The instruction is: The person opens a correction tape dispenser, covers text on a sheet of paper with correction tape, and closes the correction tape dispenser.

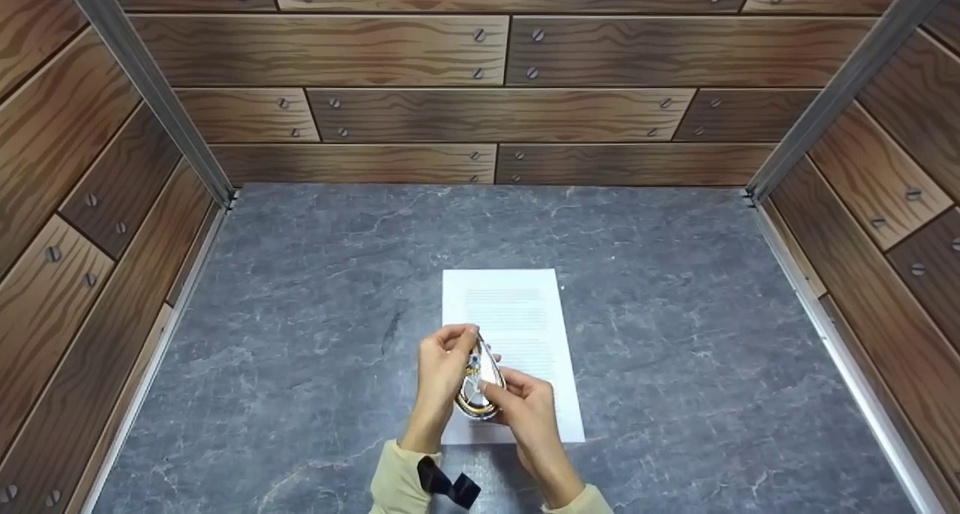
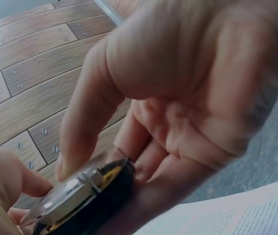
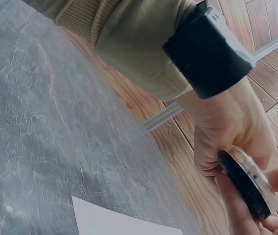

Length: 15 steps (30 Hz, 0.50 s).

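Over the paper, both hands hold a small teardrop-shaped case [image 1: 487, 365] with a clear, shiny cover, a dark base and gold-coloured trim. Its exact kind is unclear. My left hand [image 1: 441, 364] pinches the case's narrow upper end between thumb and fingers. Lower on its right side, my right hand [image 1: 534, 409] grips it, thumb on top and fingers underneath. The left wrist view shows the case [image 2: 80, 196] edge-on, with a silvery piece and something yellow beneath the cover. In the right wrist view, the case's [image 3: 246, 183] black underside shows between the hands.
A printed white sheet of paper [image 1: 510, 304] lies on the grey marbled table [image 1: 322, 311] beneath the hands. Wood-patterned walls [image 1: 405, 49] with metal corner rails [image 1: 832, 86] surround the table at the back and sides. A black strap [image 1: 450, 484] is around the left sleeve.
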### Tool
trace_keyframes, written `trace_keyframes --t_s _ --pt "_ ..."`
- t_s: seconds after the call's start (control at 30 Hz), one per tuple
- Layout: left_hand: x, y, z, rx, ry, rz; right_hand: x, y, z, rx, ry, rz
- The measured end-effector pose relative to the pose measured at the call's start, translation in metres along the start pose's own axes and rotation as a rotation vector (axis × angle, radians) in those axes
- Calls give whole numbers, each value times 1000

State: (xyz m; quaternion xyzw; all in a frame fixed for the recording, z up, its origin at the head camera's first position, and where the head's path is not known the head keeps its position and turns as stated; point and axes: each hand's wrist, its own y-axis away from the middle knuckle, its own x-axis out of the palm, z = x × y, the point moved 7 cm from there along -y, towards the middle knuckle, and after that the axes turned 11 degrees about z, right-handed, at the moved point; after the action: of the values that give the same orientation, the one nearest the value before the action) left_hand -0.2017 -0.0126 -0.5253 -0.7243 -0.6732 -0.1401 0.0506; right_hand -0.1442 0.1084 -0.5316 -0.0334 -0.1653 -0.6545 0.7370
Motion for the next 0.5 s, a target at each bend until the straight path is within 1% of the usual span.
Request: trace_keyframes --t_s 0.2,0.3,0.4,0.5 --pt "4 3 2 23 51 -51 3 -3 -6 26 -35 -57" --pt "7 5 3 34 43 -72 4 -5 -9 22 -25 -98" --pt "8 6 4 47 12 -94 3 -6 -9 -10 -17 -142" --pt "9 7 6 30 -9 -98 3 -6 -9 -53 0 -180"
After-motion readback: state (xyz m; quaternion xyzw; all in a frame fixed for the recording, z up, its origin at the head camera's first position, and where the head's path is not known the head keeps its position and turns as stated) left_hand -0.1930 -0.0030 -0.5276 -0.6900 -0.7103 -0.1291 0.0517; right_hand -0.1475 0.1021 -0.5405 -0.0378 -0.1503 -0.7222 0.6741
